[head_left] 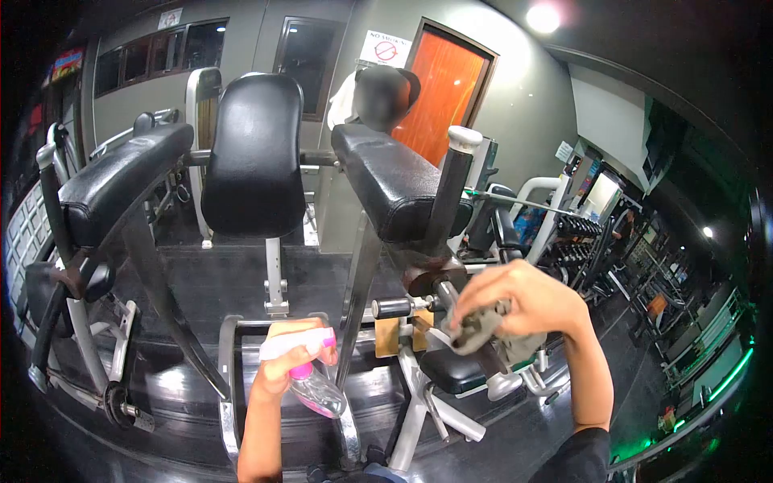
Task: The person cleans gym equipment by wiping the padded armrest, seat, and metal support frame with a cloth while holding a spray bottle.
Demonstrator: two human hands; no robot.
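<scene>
A clear spray bottle (pixel 319 390) with a pink and white head is in my left hand (pixel 291 352), whose fingers wrap round its top. My right hand (pixel 523 299) is closed on a crumpled grey-green cloth (pixel 485 332), which lies against a metal bar of the gym machine. Just left of the cloth is a short black handle (pixel 393 307). Above my hands are the machine's black padded armrests (pixel 390 179) and its upright back pad (pixel 256 145). The fingertips of my right hand are partly hidden by the cloth.
Behind the right armrest is a person (pixel 378 97) near an orange door (pixel 439 95). Dumbbell racks (pixel 576 233) and other machines stand at the right. At the left, a weight machine's frame (pixel 121 354) rises from the dark floor (pixel 201 282).
</scene>
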